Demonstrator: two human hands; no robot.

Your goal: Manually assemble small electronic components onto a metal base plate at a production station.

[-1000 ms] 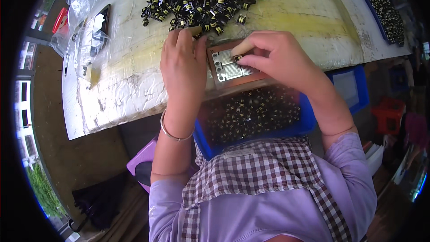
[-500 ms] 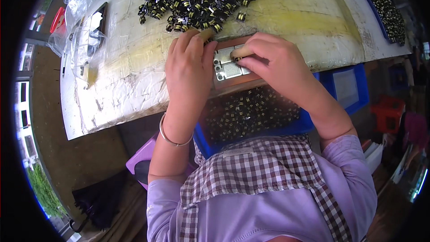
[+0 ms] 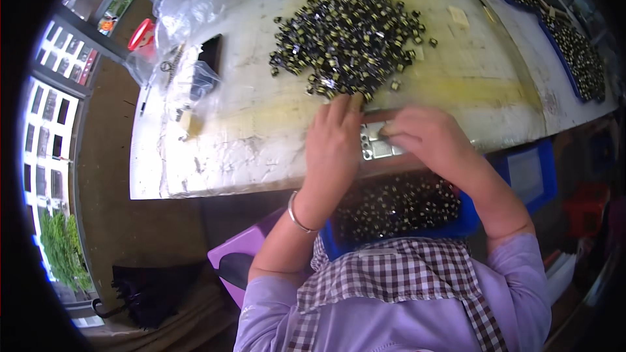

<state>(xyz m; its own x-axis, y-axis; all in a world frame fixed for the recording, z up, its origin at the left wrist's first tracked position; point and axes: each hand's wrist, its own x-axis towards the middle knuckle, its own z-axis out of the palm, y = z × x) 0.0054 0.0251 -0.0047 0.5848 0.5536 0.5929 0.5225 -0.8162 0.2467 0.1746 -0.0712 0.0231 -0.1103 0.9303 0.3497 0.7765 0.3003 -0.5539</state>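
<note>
Left hand point(image 3: 331, 145), fingers together, at black-yellow component heap point(image 3: 355, 39), likely placed for reach; right hand point(image 3: 432, 138) over silver metal plate point(image 3: 381, 149); we cannot tell either pinch.

two hands point(image 3: 332, 145), one metal plate point(image 3: 379, 148), one bracelet point(image 3: 294, 218)

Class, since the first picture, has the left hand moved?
Yes: judged against the metal plate, the left hand has shifted to the right, nearer the plate's left edge.

Metal plate point(image 3: 382, 149) partly hidden beneath the blurred right grip point(image 3: 427, 135), its hold indiscernible.
</note>
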